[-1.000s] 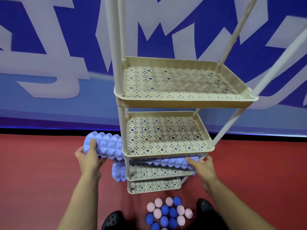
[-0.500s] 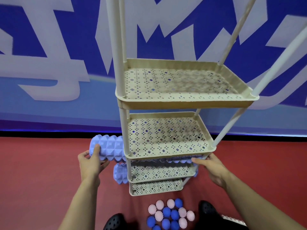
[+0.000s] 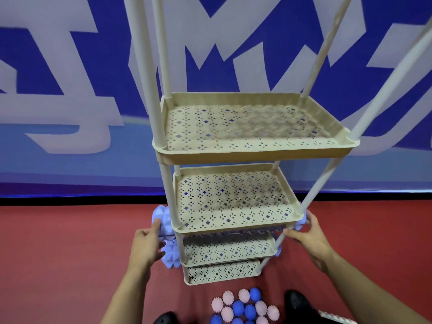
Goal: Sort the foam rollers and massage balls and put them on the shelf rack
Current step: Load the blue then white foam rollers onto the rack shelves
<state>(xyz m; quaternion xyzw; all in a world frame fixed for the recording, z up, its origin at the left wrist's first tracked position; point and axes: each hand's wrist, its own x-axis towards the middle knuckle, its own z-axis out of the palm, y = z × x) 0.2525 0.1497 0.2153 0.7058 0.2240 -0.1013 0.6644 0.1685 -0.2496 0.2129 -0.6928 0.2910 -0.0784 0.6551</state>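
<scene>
We are partway through the sorting, by our reading: one foam roller (image 3: 168, 256) already lies on a lower tier of the shelf rack (image 3: 257, 155), its left end sticking out past the post, and a second foam roller (image 3: 163, 220) lies on the tier above it, its body mostly hidden under the tray overhead. The two upper trays hold nothing. The massage balls (image 3: 244, 308), pink and blue mixed together, lie in a cluster on the red floor (image 3: 58, 265) just in front of the rack, between our shoes (image 3: 297, 302), so all of them remain to be sorted and shelved. Our left hand (image 3: 146, 245) rests against the left end of the upper roller, its grip open, fingertips touching the knobbly foam. Our right hand (image 3: 308, 237) is at the roller's right end beside the front post, fingers spread and touching; whether it curls round the foam we cannot tell.
</scene>
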